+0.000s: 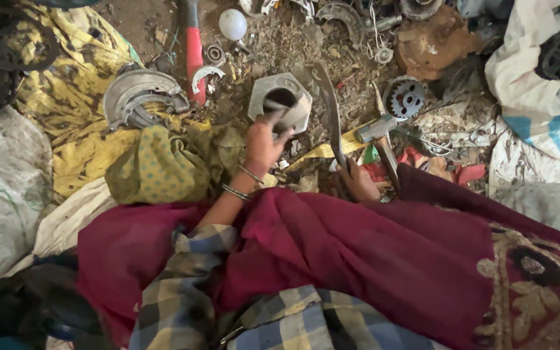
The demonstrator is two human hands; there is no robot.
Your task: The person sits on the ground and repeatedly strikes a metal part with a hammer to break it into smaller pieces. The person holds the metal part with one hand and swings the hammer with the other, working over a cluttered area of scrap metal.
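Observation:
My left hand (pixel 264 139), with thin bangles at the wrist, grips the edge of a grey hexagonal metal housing (pixel 273 91) with a round dark hole, tilted on the dirt. My right hand (pixel 358 180) is closed around the handle end of a long curved blade (pixel 329 107) that points away from me, past the housing's right side. A maroon cloth (pixel 358 253) covers my lap and hides most of both forearms.
Scrap lies all around: a toothed gear (pixel 404 97), a hammer (pixel 384 139), a red-handled tool (pixel 194 55), a white ball (pixel 233 24), a curved metal cover (pixel 139 94), yellow cloth (pixel 92 71) and white sacks (pixel 1 188) at the left and right.

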